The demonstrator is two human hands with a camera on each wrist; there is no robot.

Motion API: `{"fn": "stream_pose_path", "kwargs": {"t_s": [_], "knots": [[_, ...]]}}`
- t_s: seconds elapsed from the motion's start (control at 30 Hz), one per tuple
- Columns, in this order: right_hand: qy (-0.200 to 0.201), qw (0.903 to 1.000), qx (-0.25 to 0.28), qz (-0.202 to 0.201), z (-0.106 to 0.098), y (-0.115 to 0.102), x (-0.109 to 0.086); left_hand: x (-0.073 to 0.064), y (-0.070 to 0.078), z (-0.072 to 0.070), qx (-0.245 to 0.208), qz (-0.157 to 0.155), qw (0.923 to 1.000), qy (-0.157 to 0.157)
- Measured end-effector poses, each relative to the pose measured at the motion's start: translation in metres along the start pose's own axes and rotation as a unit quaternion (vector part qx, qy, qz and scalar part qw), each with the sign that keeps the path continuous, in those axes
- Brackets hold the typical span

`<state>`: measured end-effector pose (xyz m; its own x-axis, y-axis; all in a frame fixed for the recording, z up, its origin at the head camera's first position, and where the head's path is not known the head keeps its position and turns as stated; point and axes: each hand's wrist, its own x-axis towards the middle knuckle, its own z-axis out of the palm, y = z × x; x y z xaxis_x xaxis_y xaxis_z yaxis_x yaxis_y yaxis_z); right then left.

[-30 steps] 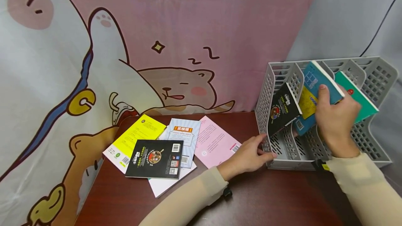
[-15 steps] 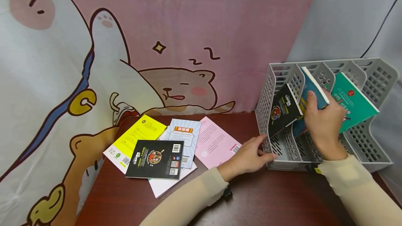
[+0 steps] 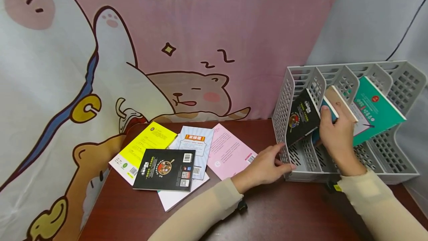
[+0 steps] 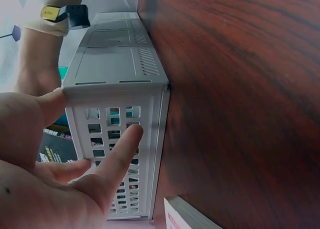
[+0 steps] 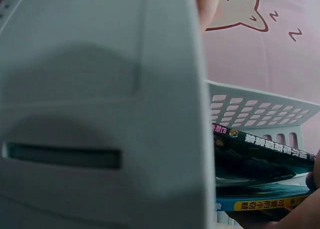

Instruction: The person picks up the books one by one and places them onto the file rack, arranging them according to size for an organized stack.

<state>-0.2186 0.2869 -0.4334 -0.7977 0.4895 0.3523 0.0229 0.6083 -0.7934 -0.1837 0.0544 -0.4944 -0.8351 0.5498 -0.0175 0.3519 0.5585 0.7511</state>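
A grey file rack (image 3: 319, 176) with slotted compartments stands on the table at the right. My right hand (image 3: 337, 131) is inside it, its thumb on a blue book (image 3: 331, 109) that it grips low in the second compartment. In the right wrist view this blue book (image 5: 260, 204) shows a blue and yellow spine; the rack wall hides most of the hand. Just right of it leans a tan book (image 3: 344, 101). My left hand (image 3: 262, 164) holds the rack's left front edge, one finger (image 4: 125, 149) laid along the outer wall.
A black book (image 3: 302, 118) leans in the rack's leftmost compartment, a green book (image 3: 376, 107) farther right. On the table's left lie a yellow book (image 3: 147, 144), another black book (image 3: 164, 170), a light blue book (image 3: 197, 142), a white book (image 3: 170, 200) and a pink book (image 3: 230, 150).
My right hand has moved left and lowered the blue book into the rack's second compartment. The tan book and more of the green one now show. My left hand has stayed still.
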Motion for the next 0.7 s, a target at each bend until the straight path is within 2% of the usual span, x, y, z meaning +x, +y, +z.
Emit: {"fn": "stream_pose_path", "kwargs": {"t_s": [0.13, 0.27, 0.33, 0.43, 0.5, 0.6, 0.7], "knots": [[-0.033, 0.9984, 0.013, 0.044, -0.002, 0.003, -0.002, 0.000, 0.001, -0.001, 0.003, 0.002, 1.0000, 0.000], [-0.073, 0.9946, 0.018, 0.071, -0.005, 0.003, -0.003, -0.002, 0.001, -0.002, 0.000, -0.003, 1.0000, 0.000], [-0.093, 0.9927, 0.019, 0.074, -0.007, 0.002, -0.002, -0.002, 0.001, -0.002, -0.007, -0.004, 1.0000, -0.004], [-0.093, 0.9939, 0.028, 0.052, -0.011, -0.002, 0.000, -0.003, 0.001, -0.002, -0.017, -0.004, 0.9998, -0.009], [-0.072, 0.9961, 0.043, 0.026, -0.015, -0.006, 0.000, -0.003, 0.001, -0.002, -0.020, -0.004, 0.9997, -0.011], [-0.003, 0.9972, 0.071, -0.022, -0.020, -0.016, -0.002, -0.003, 0.001, -0.001, -0.015, -0.002, 0.9999, -0.009], [0.063, 0.9884, 0.109, -0.085, -0.026, -0.030, -0.007, -0.002, 0.000, -0.002, -0.014, 0.001, 0.9999, -0.005]]}}
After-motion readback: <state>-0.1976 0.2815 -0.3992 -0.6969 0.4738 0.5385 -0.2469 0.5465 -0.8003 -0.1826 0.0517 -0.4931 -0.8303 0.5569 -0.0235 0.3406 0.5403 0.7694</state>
